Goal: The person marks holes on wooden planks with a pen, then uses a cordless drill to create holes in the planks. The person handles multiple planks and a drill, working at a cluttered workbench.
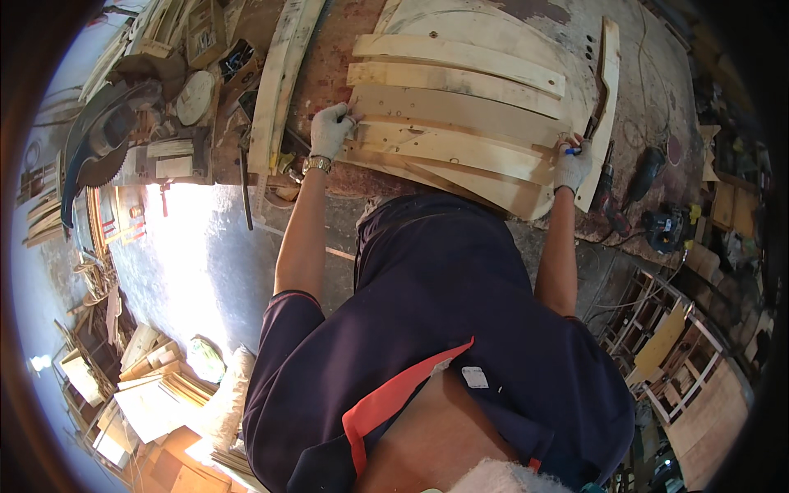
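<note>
Both my hands wear pale knit gloves. My left hand (330, 131) is closed, its fingertips pinching the left end of a thin brown curved strip (460, 108). At the strip's right end, my right hand (573, 163) is closed around a blue pen (573, 151), with its fingertips at the wood. The strip lies among several pale curved wooden slats, one slat (460, 80) beyond it and another slat (460, 148) nearer me. A wide pale board (485, 23) shows beneath and beyond them on the workbench (325, 62).
Long planks (283, 74) lie left of my left hand. A notched wooden piece (608, 74) stands beyond my right hand, near a power tool (647, 174) and another corded tool (664, 230). A large toothed saw blade (103, 168) is at far left. Wood scraps (156, 394) pile up lower left.
</note>
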### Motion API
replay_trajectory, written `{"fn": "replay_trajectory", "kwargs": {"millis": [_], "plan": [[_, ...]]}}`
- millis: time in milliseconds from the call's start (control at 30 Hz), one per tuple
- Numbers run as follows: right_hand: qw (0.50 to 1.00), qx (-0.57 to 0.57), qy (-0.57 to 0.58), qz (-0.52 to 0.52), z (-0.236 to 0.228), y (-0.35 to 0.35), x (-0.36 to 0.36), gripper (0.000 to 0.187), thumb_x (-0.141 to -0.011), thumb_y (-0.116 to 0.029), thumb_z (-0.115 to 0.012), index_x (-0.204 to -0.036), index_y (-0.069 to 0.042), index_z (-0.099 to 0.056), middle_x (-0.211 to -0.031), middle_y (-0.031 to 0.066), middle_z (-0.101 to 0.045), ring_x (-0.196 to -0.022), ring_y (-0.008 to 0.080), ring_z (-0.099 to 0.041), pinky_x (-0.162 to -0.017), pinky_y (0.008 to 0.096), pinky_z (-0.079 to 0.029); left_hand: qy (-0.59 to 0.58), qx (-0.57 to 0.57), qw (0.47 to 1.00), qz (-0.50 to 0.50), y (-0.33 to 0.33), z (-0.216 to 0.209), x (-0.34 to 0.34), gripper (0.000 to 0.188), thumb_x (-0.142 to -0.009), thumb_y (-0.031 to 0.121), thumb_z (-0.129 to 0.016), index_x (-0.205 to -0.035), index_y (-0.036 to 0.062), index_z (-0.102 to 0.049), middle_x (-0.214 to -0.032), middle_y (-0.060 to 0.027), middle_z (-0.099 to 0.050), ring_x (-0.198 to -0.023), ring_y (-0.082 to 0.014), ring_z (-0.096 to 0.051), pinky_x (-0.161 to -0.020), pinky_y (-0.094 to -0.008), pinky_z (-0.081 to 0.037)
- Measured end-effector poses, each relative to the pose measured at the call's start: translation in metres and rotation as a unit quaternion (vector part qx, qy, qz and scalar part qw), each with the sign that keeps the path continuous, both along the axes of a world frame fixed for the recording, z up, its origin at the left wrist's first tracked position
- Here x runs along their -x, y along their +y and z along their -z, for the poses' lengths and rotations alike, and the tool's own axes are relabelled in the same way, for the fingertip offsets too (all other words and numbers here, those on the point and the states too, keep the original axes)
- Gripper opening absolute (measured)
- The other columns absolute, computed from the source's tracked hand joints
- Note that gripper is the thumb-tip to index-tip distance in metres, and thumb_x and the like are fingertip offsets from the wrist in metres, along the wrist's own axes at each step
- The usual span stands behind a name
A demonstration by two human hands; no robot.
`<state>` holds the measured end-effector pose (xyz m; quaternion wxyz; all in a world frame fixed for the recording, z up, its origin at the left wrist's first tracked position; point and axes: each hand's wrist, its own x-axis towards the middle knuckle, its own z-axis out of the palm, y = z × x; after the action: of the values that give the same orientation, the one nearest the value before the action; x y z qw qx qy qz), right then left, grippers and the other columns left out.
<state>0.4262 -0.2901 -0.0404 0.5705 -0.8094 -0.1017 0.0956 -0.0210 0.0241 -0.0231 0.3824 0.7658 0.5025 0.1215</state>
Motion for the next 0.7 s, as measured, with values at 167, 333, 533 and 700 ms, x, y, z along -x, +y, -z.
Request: {"fn": "replay_trajectory", "kwargs": {"millis": [167,333,533,700], "plan": [[0.993,-0.078,0.084,0.02,-0.002,-0.001,-0.004,0.028,-0.093,0.004,-0.067,-0.12,0.0,-0.06,-0.095,0.0059,-0.067,-0.08,0.0137,-0.065,-0.068,0.0254,-0.055,-0.13,0.033,0.991,-0.022,0.0,0.012,0.002,0.042,-0.088,0.023,-0.083,-0.115,-0.0074,-0.073,-0.096,-0.0202,-0.077,-0.08,-0.0134,-0.071,-0.076,-0.0305,-0.054],[0.998,-0.035,0.048,-0.008,-0.003,-0.005,-0.002,0.031,-0.09,0.006,-0.069,-0.12,0.0,-0.06,-0.095,0.0065,-0.067,-0.079,0.0121,-0.063,-0.068,0.0239,-0.054,-0.1,0.001,0.995,0.004,0.0,0.013,0.004,0.027,-0.089,0.015,-0.079,-0.1,-0.0087,-0.071,-0.082,-0.0177,-0.072,-0.072,-0.0111,-0.064,-0.074,-0.0304,-0.054],[0.995,-0.073,0.068,-0.015,0.002,-0.007,-0.008,0.035,-0.087,0.005,-0.073,-0.12,-0.002,-0.062,-0.095,0.0052,-0.069,-0.077,0.0106,-0.063,-0.066,0.0232,-0.052,-0.075,-0.018,0.997,0.027,-0.005,-0.003,0.004,0.018,-0.09,0.001,-0.071,-0.082,-0.0079,-0.057,-0.066,-0.0081,-0.05,-0.064,-0.0083,-0.05,-0.068,-0.0288,-0.052],[0.996,-0.044,0.072,0.001,0.0,-0.008,-0.006,0.037,-0.086,0.005,-0.074,-0.12,-0.002,-0.062,-0.095,0.0052,-0.07,-0.078,0.0108,-0.063,-0.068,0.0232,-0.052,-0.15,0.032,0.988,-0.005,-0.011,-0.012,0.0,0.014,-0.088,-0.003,-0.069,-0.083,-0.0092,-0.057,-0.067,-0.0075,-0.052,-0.064,-0.0073,-0.052,-0.068,-0.0276,-0.052]]}}
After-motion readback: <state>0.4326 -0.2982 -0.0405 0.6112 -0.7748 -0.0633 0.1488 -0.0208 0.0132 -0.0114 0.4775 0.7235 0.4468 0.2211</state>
